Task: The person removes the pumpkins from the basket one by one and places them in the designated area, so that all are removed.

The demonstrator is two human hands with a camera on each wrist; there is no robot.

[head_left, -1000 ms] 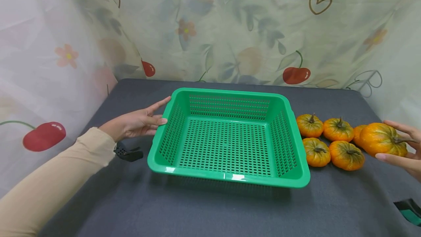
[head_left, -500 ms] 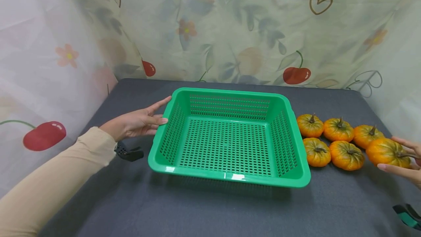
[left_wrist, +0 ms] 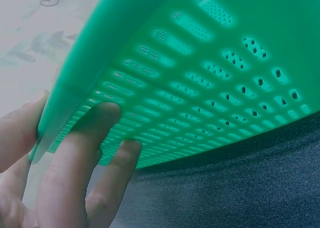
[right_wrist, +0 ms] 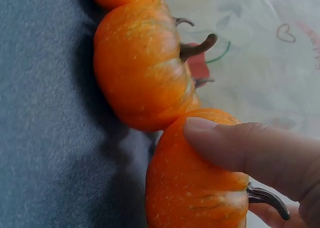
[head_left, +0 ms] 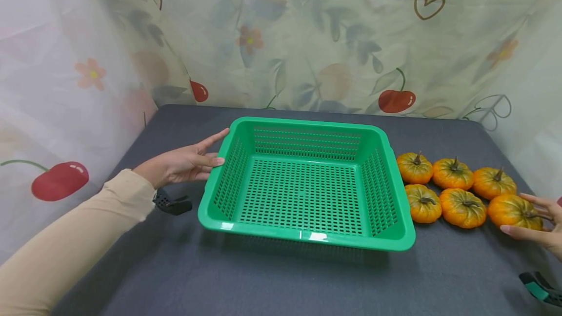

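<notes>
On the left, my left hand (head_left: 182, 162) grips the left rim of a green perforated plastic basket (head_left: 351, 242), which has nothing in it. In the left wrist view, fingers (left_wrist: 67, 173) touch the basket's slotted outer wall (left_wrist: 200, 88) below the rim. At the far right, my right hand (head_left: 542, 223) holds a small orange pumpkin (head_left: 509, 210) by its sides, thumb toward the front. That pumpkin sits at the near right end of the group. The right wrist view shows the thumb (right_wrist: 240, 143) on the held pumpkin (right_wrist: 185, 188), which appears to touch its neighbour (right_wrist: 142, 68).
Several more pumpkins (head_left: 463, 207) stand in two rows along the basket's right side, stems mostly up. A dark grey cloth (head_left: 281, 282) covers the table. Patterned curtains (head_left: 298, 38) enclose the back and sides.
My right hand has lowered the pumpkin toward the near side, down to the end of the front row, uncovering the pumpkin behind it. The left hand and basket stay put.
</notes>
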